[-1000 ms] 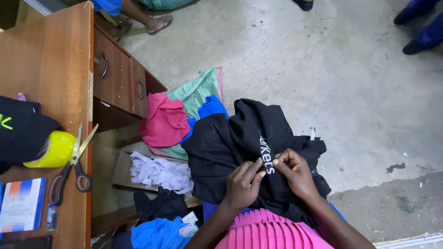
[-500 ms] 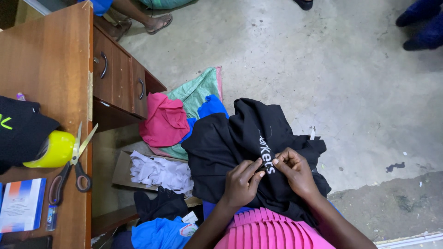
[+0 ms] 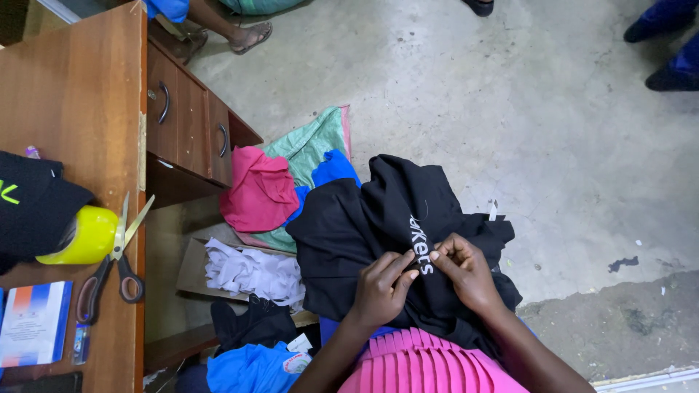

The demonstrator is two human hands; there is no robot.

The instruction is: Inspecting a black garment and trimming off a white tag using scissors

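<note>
A: Comparing this view with the ones from a second and half a second ago, almost nothing is found to have moved. The black garment [image 3: 378, 233] is bunched on the lap as before, and both hands are set at the same spot on it, beside the white printed lettering [image 3: 422, 244].

B: So what is to be made of that stillness?

A: Fine work at one point of the cloth is judged to be in progress, not a shifting or folding of the garment. Only a slight drift of the camera is noted.

B: How are the fingers placed?

A: The left hand [image 3: 382, 287] is curled, its fingertips [image 3: 408, 263] pinched shut on a small fold of black fabric just below the lettering. The right hand [image 3: 466, 273] is closed in the same way, its fingertips [image 3: 437, 256] pressed to the cloth at the edge of the print. The two pinches nearly touch. Whether anything small is held between them cannot be told.

B: And around them?

A: A pink pleated skirt [image 3: 422, 364] is seen under the garment. Scissors [image 3: 109, 269] and a yellow roll [image 3: 84, 236] are left on the wooden desk [image 3: 73, 94], well apart from the hands. White scraps [image 3: 251, 269] and a pink cloth [image 3: 258, 189] are lying on the floor by the desk.
</note>
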